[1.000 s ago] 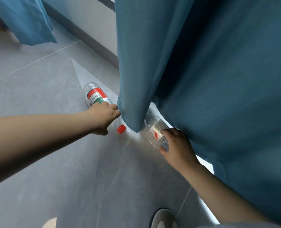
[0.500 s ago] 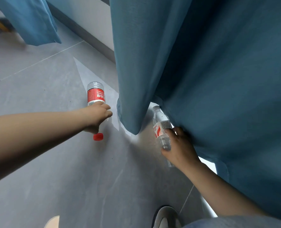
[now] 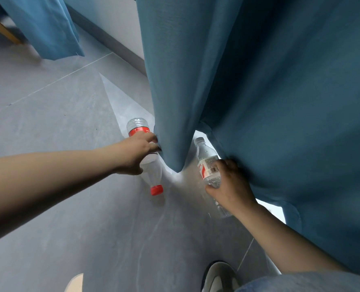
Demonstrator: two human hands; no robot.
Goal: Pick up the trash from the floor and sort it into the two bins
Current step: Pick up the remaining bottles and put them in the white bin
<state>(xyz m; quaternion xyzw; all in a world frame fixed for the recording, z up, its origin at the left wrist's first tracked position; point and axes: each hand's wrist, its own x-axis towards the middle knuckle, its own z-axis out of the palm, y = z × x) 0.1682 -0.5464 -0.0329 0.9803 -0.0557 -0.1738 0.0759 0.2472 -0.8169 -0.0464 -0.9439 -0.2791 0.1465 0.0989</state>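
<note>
Both arms reach forward beside a blue curtain [image 3: 259, 81] hem. The left grip [image 3: 139, 152] clasps a red-capped bottle [image 3: 151, 173], cap toward the person; the right grip [image 3: 229, 184] clasps a clear bottle [image 3: 208, 165], cap pointing away.

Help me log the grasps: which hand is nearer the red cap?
Left. The left hand grips the red-labelled bottle by its body, just beyond the red cap. The right hand is farther off to the cap's right, holding the white-labelled bottle.
</note>
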